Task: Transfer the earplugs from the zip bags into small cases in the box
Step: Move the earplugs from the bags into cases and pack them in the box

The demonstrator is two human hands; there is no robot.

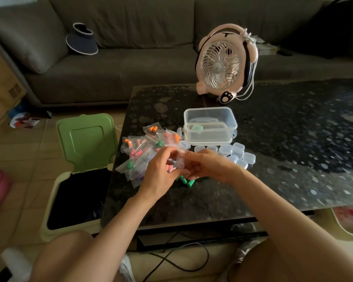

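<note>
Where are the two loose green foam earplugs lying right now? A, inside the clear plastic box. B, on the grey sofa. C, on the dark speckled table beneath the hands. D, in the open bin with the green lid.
C: the two green foam earplugs lie on the dark speckled table, just below the right hand, outside the clear plastic box.

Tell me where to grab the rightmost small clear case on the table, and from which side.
Likely best: pinch the rightmost case across its near and far walls, coming from above and the right. It lies flat, low and squarish, with other cases crowding its left, while the table on its right looks bare.
</note>
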